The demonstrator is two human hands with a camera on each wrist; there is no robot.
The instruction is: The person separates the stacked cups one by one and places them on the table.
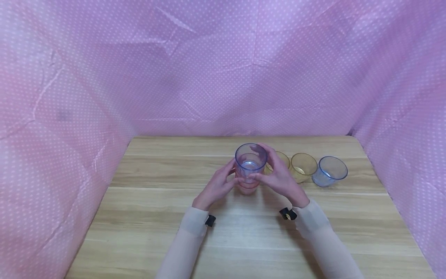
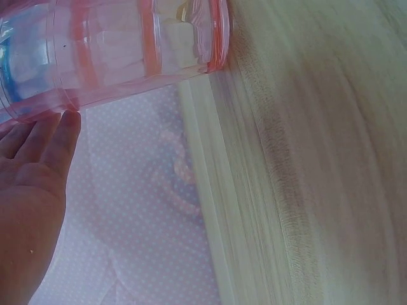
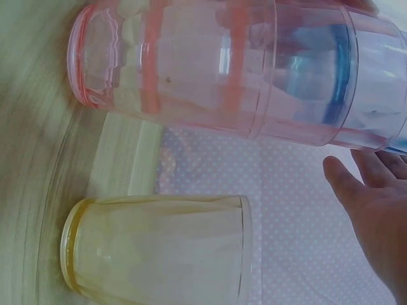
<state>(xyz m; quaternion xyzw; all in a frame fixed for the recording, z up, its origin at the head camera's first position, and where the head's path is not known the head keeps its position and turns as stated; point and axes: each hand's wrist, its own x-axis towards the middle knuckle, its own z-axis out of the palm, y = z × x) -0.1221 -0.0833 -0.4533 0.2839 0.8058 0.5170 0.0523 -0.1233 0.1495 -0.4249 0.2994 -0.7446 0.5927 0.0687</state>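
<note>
A stack of clear pink cups [image 1: 246, 190] stands upright on the wooden table, its rims and bases showing as bands in both wrist views. A clear blue cup [image 1: 251, 155] sits at the top, its blue base [image 3: 340, 73] inside the uppermost pink cup. My left hand [image 1: 217, 186] holds the upper pink part from the left, thumb in front and fingertips [image 2: 70, 121] at a pink rim. From the right, my right hand [image 1: 280, 176] grips the blue cup, thumb in front and fingers around its far side.
To the right of the stack, two yellow cups [image 1: 304, 164] and another blue cup [image 1: 332, 168] stand upright in a row. One yellow cup [image 3: 159, 248] is close beside the stack, partly behind my right hand. Pink dotted cloth [image 1: 223, 77] surrounds the wooden table [image 1: 146, 217].
</note>
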